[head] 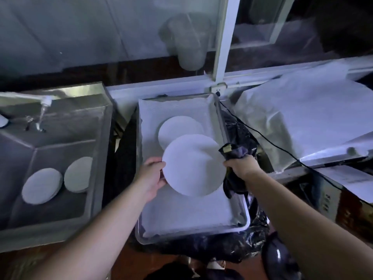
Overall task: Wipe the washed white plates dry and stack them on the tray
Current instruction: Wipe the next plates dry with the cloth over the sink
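One round smooth white plate (193, 165), crumpled dark cloth (235, 152)

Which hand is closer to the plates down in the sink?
Left. The left hand holds the raised plate's edge beside the sink plates; the right hand, gripping the dark cloth, is farther across.

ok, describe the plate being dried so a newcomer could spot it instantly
Start at the cloth-lined metal tray right of the steel sink. Above it, the held plate sits between both hands: left hand grips its edge, right hand holds a dark cloth. Unlike the plate lying on the tray, it's lifted.
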### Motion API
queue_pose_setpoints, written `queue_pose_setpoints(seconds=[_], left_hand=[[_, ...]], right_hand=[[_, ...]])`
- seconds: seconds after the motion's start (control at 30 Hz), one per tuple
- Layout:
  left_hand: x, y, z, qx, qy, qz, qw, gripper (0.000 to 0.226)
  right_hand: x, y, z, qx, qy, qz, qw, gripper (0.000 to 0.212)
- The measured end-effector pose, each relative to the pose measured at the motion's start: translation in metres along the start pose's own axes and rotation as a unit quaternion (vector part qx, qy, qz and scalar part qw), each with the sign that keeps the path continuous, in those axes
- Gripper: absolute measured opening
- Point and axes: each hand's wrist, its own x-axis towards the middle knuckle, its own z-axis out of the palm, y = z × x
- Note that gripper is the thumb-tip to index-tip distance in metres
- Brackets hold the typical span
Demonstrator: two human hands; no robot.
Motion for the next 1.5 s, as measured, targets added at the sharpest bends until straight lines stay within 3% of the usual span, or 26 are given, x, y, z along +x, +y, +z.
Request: queue_pose_setpoints(seconds=[0.37,0.67,0.83,1.27,1.5], left_hand=[[0.111,0.031,-0.016,0.147,0.042,0.023,0.988,0.019],[0.17,0.051,0.009,0.254,0.092,0.064,0.961,0.022],[0.184,0.048,0.016,0.343,0.105,0.098,0.928,0.027],[0.201,0.037,0.015,0.393,0.125,0.159,0.897,0.026],[0.198,0.039,0.014,0.419,0.106,0.16,0.888,0.02]], right_hand=[[0.086,-0.055,0.067,-0.073,0.012,0.012,0.997,0.017],[0.157,-0.088,0.093,-0.166,0.036,-0.017,0.985,0.018],[0.177,-0.089,0.101,-0.22,0.041,-0.024,0.974,0.011],[0.191,-0.081,0.108,-0.28,0.046,-0.07,0.956,0.027],[0.189,-0.076,0.103,-0.231,0.037,-0.048,0.971,0.028]])
